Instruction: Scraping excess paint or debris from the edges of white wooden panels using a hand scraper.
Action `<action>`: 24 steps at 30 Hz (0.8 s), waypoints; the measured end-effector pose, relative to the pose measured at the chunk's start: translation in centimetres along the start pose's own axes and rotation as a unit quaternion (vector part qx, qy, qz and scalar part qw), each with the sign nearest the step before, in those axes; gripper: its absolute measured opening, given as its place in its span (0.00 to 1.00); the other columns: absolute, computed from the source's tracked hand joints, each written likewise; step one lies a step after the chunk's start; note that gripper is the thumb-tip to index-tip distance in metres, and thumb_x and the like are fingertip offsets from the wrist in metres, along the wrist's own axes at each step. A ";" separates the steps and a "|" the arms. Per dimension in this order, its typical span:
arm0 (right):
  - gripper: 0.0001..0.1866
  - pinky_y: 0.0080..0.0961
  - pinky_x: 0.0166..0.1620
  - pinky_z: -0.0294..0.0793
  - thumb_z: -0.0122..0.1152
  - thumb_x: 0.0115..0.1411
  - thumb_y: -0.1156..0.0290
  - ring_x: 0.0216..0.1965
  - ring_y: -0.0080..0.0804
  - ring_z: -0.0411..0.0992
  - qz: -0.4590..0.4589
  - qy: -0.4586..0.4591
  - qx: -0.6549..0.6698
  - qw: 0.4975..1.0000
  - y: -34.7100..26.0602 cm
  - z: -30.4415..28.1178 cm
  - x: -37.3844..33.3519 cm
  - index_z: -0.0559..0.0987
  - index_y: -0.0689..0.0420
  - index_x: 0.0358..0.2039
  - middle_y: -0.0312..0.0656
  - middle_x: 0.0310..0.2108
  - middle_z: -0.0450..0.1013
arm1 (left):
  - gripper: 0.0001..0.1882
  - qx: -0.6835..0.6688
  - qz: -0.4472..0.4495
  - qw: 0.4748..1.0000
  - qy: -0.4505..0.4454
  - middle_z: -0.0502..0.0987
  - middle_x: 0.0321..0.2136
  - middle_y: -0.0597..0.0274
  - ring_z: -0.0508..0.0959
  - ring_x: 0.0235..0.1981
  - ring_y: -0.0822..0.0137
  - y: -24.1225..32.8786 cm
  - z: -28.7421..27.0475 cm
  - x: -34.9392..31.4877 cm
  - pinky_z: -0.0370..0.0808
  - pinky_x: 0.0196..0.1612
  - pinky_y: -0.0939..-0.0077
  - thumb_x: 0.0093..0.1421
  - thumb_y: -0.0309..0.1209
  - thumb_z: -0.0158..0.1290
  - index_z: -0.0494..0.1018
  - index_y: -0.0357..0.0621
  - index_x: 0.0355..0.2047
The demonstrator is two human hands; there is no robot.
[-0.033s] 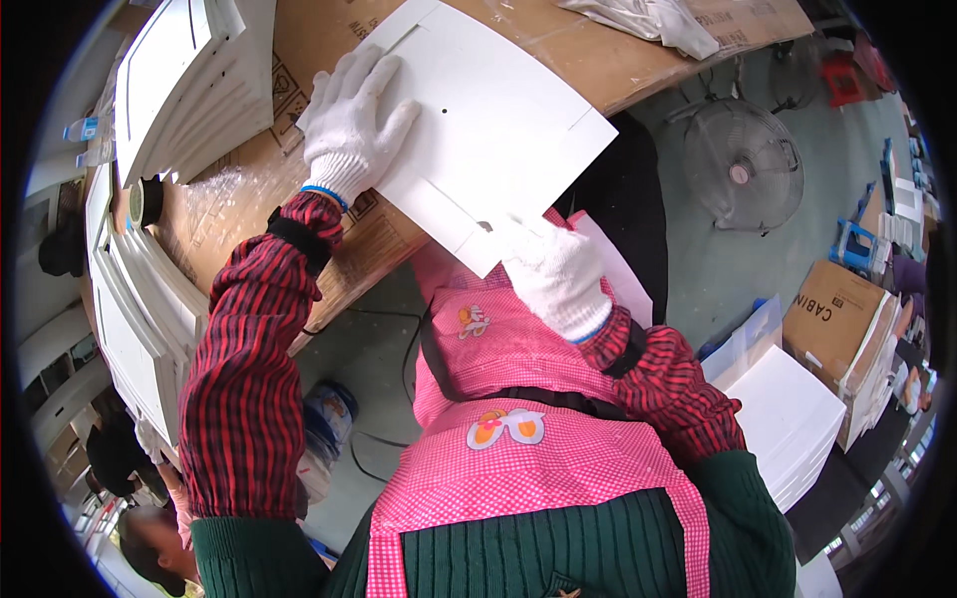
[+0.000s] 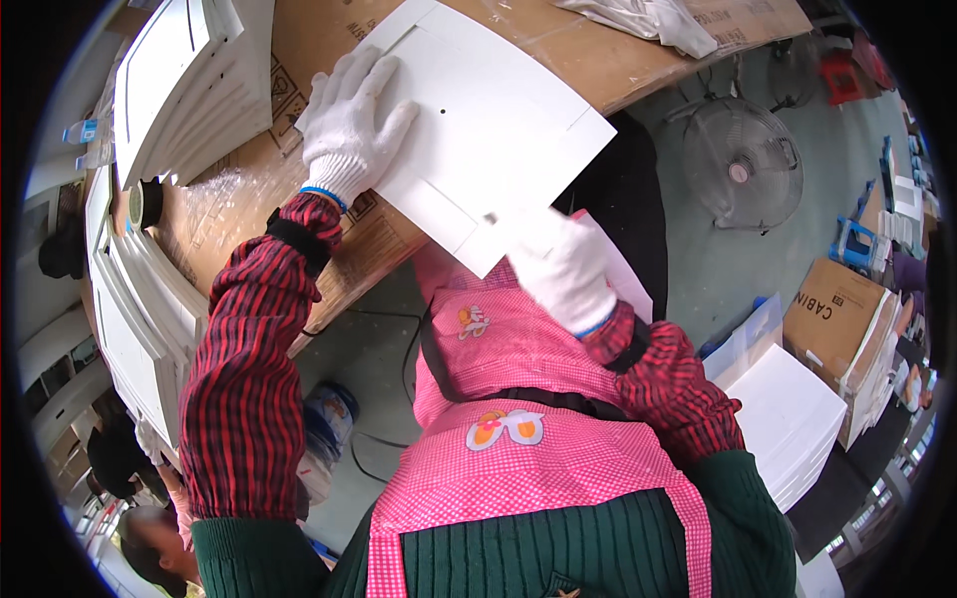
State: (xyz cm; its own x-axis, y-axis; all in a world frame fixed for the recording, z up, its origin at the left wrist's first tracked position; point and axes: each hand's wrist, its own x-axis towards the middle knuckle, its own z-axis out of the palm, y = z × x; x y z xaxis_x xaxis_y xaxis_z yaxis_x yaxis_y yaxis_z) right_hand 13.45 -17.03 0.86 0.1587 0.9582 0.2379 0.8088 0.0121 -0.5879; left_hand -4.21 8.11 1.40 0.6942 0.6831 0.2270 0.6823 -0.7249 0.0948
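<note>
A white flat panel (image 2: 498, 110) with a small dark hole and cut slots lies on the cardboard-covered table, its near corner sticking out past the table edge. My left hand (image 2: 351, 125), in a white knit glove, rests flat on the panel's left part with fingers spread. My right hand (image 2: 560, 264), gloved the same way, is at the panel's near right edge, beside a small grey spot. Its fingers look curled together but are smeared by motion. Whatever they hold, if anything, is hidden.
Stacked white panels (image 2: 214, 100) stand on the table at the left, with more white panels (image 2: 140, 309) below them. A tape roll (image 2: 146, 203) sits between. On the right are a floor fan (image 2: 743, 164), a cardboard box (image 2: 832, 314) and a white stack (image 2: 783, 419). Another person (image 2: 150, 543) is at lower left.
My right hand has shifted very slightly to the right and looks more blurred. My left hand and the panel stay practically where they were.
</note>
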 end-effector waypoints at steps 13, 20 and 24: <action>0.14 0.32 0.39 0.85 0.67 0.62 0.71 0.37 0.42 0.84 0.055 0.057 0.038 0.996 1.0 -0.3 0.3 0.88 0.49 0.48 0.42 0.47 0.84 | 0.33 0.003 0.007 1.000 0.017 0.66 0.72 0.54 0.62 0.75 0.51 0.0 0.4 -0.1 0.53 0.78 0.47 0.68 0.49 0.56 0.69 0.50 0.69; 0.11 0.38 0.32 0.80 0.60 0.67 0.66 0.31 0.45 0.81 -0.012 0.127 -0.022 0.992 6.0 -2.5 3.8 0.87 0.48 0.46 0.44 0.33 0.82 | 0.32 0.000 0.001 1.000 -0.004 0.67 0.72 0.55 0.61 0.75 0.50 0.4 -0.2 0.2 0.53 0.78 0.46 0.68 0.48 0.56 0.69 0.50 0.69; 0.15 0.31 0.42 0.83 0.67 0.64 0.68 0.39 0.45 0.84 0.047 0.085 -0.013 0.995 6.1 -3.4 3.4 0.87 0.52 0.51 0.47 0.40 0.84 | 0.32 0.001 -0.002 1.000 -0.004 0.66 0.72 0.55 0.62 0.74 0.49 0.2 0.2 0.1 0.53 0.78 0.45 0.68 0.48 0.56 0.69 0.50 0.69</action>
State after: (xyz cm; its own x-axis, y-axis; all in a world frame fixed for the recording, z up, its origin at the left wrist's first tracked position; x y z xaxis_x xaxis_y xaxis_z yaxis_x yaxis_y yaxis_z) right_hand 20.87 -14.66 0.76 0.3266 0.8922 0.3119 0.7994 -0.0846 -0.5949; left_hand -3.97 8.05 1.27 0.6926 0.6873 0.2189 0.6860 -0.7214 0.0946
